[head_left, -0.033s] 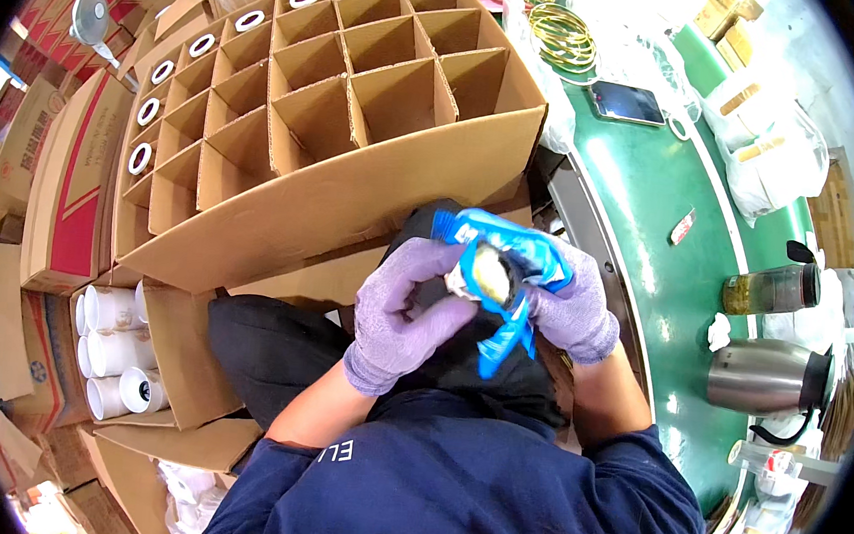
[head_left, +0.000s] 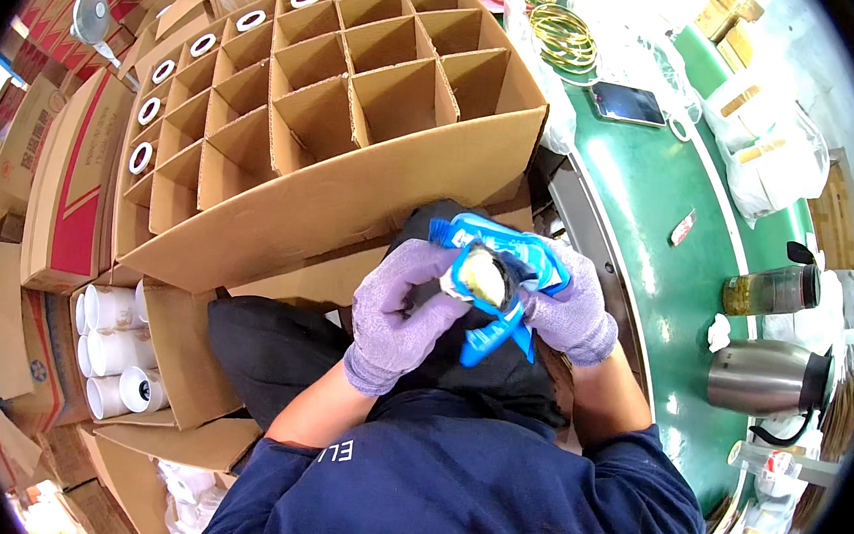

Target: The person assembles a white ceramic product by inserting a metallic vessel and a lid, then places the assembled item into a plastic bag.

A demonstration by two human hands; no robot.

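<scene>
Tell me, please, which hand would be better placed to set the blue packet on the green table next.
Probably the right hand: it holds the blue packet and is nearer the green table than the left hand.

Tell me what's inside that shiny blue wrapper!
A pale yellowish thing shows at the open end of the blue wrapper, held in the gloved right hand. The rest is covered by the wrapper, so I can't tell what it is.

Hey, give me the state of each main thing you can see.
Blue wrapper: open at one end
Right hand: gloved, gripping wrapper
Left hand: gloved, at wrapper's edge
Divided carton: open-topped
White cylinders: stacked
Phone: lying flat
Yellowish cord: coiled
Steel jug: appears upright
</scene>
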